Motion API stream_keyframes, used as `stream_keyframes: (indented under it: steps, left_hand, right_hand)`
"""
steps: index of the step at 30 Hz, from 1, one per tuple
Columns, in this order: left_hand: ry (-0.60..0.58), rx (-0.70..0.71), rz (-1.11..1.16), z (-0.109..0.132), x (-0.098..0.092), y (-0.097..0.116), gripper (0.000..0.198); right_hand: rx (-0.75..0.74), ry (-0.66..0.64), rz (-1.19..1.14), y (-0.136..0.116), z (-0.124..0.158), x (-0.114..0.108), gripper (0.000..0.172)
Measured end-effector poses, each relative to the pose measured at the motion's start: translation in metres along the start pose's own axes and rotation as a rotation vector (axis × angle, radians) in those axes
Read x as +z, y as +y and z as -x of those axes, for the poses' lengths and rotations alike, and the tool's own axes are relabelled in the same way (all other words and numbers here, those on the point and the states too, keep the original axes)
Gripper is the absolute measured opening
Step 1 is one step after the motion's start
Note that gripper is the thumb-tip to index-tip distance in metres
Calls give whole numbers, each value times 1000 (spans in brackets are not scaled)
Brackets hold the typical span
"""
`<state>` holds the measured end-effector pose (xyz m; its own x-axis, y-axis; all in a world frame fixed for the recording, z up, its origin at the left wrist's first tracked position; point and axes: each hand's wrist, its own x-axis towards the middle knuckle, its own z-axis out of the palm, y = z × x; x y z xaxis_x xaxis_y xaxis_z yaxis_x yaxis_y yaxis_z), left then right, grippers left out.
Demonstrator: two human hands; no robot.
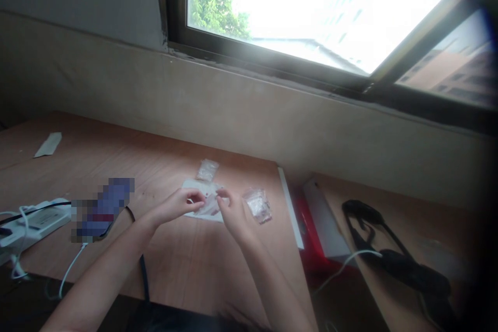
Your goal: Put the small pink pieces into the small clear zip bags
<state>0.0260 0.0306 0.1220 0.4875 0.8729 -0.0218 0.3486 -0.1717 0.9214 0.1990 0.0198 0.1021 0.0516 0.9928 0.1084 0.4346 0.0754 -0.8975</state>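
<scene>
Wood-laminate desk (pixel 167 264) under a bright window (pixel 311 15), with a beige wall (pixel 249 114) rising between the two. At the centre of the desk, a small clear plastic packet (pixel 210 205), partly hidden by the fingers, something reddish showing inside it. Packet held between the left hand (pixel 175 206) and the right hand (pixel 232 213), both fingertips-first and close together. Left fingers curled and closed on its left side; right fingers bent downward, pinching its right side from above. Long axis hard to make out, apparently slanting across the gap between the hands, with neither hand clearly nearer. Directly beneath the fingers, a white paper sheet (pixel 203 216). Just beyond the fingertips, a second clear plastic bag (pixel 207 170); just past the right fingers, a third clear plastic bag (pixel 258 205). Well left of the left fingers, a pixelated object (pixel 103 207), too obscured to name, then a white power strip (pixel 35 223) tangled with a white cable (pixel 72 270). Around the left wrist, a dark band (pixel 130 213). Far beyond, a white paper strip (pixel 47 144). Right of the right fingers, past the desk's edge, a red-and-white box (pixel 322 223), and on a neighbouring desk surface, a black strap (pixel 389 257).
</scene>
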Motion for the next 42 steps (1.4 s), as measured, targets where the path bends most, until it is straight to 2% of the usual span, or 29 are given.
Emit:
stream_keyframes:
  steps: [2, 3, 4, 8, 15, 25, 29, 31, 33, 36, 38, 42]
  left_hand:
    - [18, -14, 23, -3, -2, 7, 20]
    - [27, -16, 36, -5, -3, 10, 20]
    - [34, -15, 48, -6, -3, 12, 20]
    - [32, 4, 79, -11, -4, 15, 21]
    - [-68, 14, 178, -11, 2, -1, 23]
    - [-56, -40, 374, -10, 23, -10, 29]
    - [-43, -76, 414, -6, 26, -7, 30]
    - [-81, -86, 436, -2, 25, -3, 29]
    - [-160, -95, 453, 3, 22, 0, 28]
    - [-239, -124, 425, 7, 18, 3, 26]
    - [-212, -138, 351, 7, 18, 2, 25]
    - [-109, -137, 202, 0, 23, 0, 24]
  right_hand:
    - [-52, 192, 110, -7, 1, 0, 14]
    - [-64, 228, 133, -11, 2, 0, 12]
    - [-61, 200, 121, -14, 4, 1, 12]
    - [6, -187, -124, -21, 4, 9, 26]
    - [14, -329, -272, -18, -1, 11, 29]
    - [164, -267, -228, -32, 6, 6, 19]
    - [212, -217, -211, -32, 9, 8, 19]
    - [232, -210, -208, -34, 10, 8, 21]
    - [227, -251, -232, -37, 13, 6, 25]
    - [198, -382, -286, -42, 15, 4, 26]
    - [185, -418, -262, -44, 14, 4, 24]
    - [205, -348, -111, -43, 6, 5, 22]
